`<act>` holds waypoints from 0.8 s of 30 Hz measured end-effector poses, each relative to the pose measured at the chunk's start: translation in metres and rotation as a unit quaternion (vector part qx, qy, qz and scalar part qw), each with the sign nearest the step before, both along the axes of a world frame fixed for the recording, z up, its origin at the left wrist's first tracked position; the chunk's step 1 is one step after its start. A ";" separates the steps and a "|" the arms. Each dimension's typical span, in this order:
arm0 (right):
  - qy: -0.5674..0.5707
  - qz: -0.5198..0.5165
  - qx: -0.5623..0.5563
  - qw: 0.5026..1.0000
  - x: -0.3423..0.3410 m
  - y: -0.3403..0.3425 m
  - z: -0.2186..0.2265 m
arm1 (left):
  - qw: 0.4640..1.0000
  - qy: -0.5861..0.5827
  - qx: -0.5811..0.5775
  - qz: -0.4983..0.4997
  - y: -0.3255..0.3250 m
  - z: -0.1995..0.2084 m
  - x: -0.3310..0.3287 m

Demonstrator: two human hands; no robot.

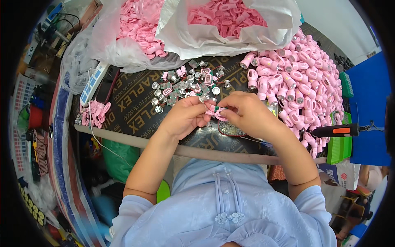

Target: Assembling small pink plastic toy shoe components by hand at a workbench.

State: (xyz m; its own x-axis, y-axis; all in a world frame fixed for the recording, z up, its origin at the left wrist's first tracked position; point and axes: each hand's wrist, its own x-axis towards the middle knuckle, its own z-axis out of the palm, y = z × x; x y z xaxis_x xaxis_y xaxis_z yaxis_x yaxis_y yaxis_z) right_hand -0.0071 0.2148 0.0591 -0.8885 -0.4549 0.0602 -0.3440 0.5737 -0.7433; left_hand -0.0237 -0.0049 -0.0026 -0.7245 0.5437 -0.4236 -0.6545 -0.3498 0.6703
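Note:
Between my two hands, over the front of the dark table [123,119], is a small pink flashlight shell [213,113] with a bit of green in it. My left hand [186,117] pinches its left side between thumb and fingers. My right hand [247,112] has its fingers closed on the other side of the same shell. Just beyond my hands lies a loose spread of lamp parts [181,87]: silver reflector cups, pink pieces and small boards. Under my right hand sits a shallow dish [230,130] of tiny pieces, partly covered by that hand.
A big heap of pink flashlights [298,74] fills the table's right. Two bags of pink shells stand at the back, one white [177,31], one clear [105,39]. A power strip [94,82] and a small pink pile [96,112] lie left. An orange-black tool [337,131] hangs beside a green tray [340,146].

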 end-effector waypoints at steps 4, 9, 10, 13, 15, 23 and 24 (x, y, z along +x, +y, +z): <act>0.017 -0.016 0.018 1.000 0.004 -0.001 -0.004 | 1.000 0.019 -0.001 0.008 0.001 -0.004 0.002; 0.030 -0.019 0.012 0.999 0.004 -0.002 -0.007 | 1.000 0.026 0.007 0.008 0.002 -0.007 0.002; 0.031 -0.022 0.012 0.999 0.004 -0.001 -0.009 | 1.000 0.023 0.007 0.008 0.003 -0.008 0.002; 0.038 -0.029 0.002 0.999 0.004 -0.003 -0.011 | 1.000 0.017 0.023 0.012 0.003 -0.013 0.002; 0.055 -0.032 -0.011 0.998 0.006 -0.003 -0.014 | 0.999 0.015 0.039 0.017 0.002 -0.015 0.003; 0.250 0.027 0.014 0.968 0.008 0.004 -0.022 | 0.990 -0.053 0.130 0.028 0.007 -0.019 0.006; 0.264 0.024 -0.004 0.964 0.008 0.004 -0.024 | 0.990 -0.053 0.130 0.027 0.008 -0.020 0.006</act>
